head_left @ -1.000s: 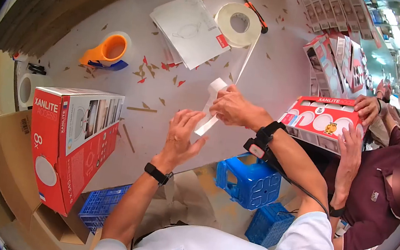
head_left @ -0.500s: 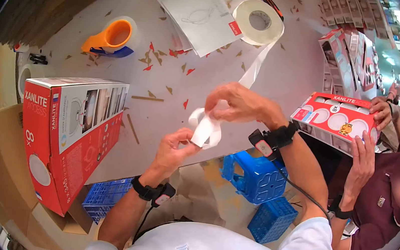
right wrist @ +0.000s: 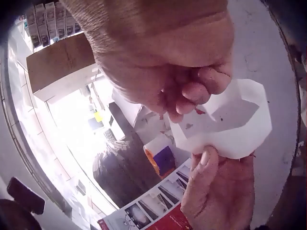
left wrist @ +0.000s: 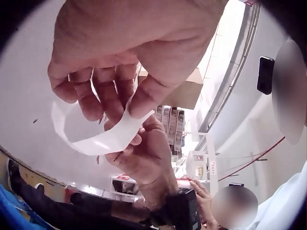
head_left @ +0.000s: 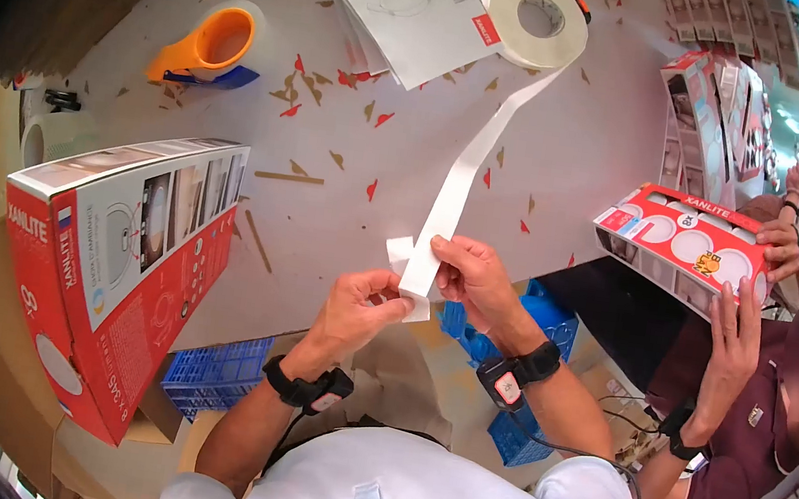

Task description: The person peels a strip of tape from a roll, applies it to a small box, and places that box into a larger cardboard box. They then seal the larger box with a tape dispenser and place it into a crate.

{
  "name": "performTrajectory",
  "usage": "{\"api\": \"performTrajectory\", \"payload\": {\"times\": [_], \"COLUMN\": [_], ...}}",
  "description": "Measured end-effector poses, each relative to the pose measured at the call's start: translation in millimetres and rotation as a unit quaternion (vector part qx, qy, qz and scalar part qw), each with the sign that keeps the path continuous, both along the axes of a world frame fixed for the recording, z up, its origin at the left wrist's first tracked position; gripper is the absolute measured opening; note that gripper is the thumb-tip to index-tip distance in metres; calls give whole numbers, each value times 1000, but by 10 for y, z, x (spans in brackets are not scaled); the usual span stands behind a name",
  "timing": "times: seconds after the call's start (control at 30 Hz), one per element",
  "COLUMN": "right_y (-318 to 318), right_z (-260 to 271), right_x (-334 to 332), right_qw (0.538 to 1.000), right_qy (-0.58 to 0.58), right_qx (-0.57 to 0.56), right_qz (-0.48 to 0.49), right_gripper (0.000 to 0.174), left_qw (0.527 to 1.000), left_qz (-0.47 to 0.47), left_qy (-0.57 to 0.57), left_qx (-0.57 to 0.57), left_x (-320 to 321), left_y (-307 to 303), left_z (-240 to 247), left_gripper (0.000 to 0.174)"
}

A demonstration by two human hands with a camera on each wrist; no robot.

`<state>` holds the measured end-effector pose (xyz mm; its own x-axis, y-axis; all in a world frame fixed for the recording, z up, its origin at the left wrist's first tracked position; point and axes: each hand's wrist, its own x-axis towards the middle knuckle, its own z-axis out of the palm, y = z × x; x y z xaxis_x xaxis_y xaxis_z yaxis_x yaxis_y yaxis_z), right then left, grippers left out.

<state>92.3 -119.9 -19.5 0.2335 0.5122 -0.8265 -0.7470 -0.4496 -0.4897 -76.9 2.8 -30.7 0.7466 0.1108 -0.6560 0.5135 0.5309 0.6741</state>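
A long white strip of tape (head_left: 464, 182) runs from a flat roll of white tape (head_left: 504, 11) towards me across the table. My left hand (head_left: 351, 314) pinches the near end between thumb and fingers. Close to its right, my right hand (head_left: 480, 285) holds the same strip, thumb on top. In the left wrist view the strip bends into a creased white loop (left wrist: 98, 143) below the left fingers. The right wrist view has the looped strip (right wrist: 254, 132) between both hands, with the left thumb (right wrist: 204, 165) pressed on it.
White printed sheets (head_left: 406, 8) lie beside the roll. An orange tape dispenser (head_left: 221, 36) stands at the back left, a red-and-white XANLITE box (head_left: 127, 284) at the left. Small paper scraps litter the table. At the right, another person's hands hold a similar box (head_left: 689, 237).
More of the strip stretches between the roll and my hands. My right hand has come down towards me, beside the left. The strip's near end is now folded between them.
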Motion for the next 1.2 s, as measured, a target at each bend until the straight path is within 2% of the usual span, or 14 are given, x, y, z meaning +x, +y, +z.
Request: {"api": "performTrajectory", "payload": {"times": [0.2, 0.3, 0.4, 0.6, 0.8, 0.9, 1.07, 1.2], "right_y": [-126, -210, -266, -305, -262, -265, -224, -224], "right_z": [-56, -101, -115, -106, 5, 20, 72, 71], "right_x": [40, 36, 2, -15, 19, 18, 11, 12], "right_qw": [1000, 1000, 1000, 1000, 999, 998, 996, 996], "right_qy": [-15, -21, -14, -6, -4, -11, -30, -22], "right_qx": [-11, -13, -20, -27, -46, -60, -78, -79], "right_qz": [-1, 14, 10, 4, -5, -10, -21, -23], "right_gripper": [29, 31, 32, 31, 30, 30, 29, 35], "left_qw": [999, 991, 983, 983, 961, 949, 955, 950], "left_qz": [6, 76, 99, 107, 150, 175, 167, 168], "left_qy": [9, 2, 10, 35, 61, 62, 51, 40], "left_qx": [-36, -109, -153, -146, -222, -255, -239, -259], "left_x": [45, 105, 84, 158, 172, 210, 213, 198], "left_y": [-80, -72, -72, -107, -155, -182, -186, -209], "left_z": [4, 83, -7, -28, -78, -52, -36, -90], "left_gripper": [15, 17, 25, 20, 14, 15, 16, 17]}}
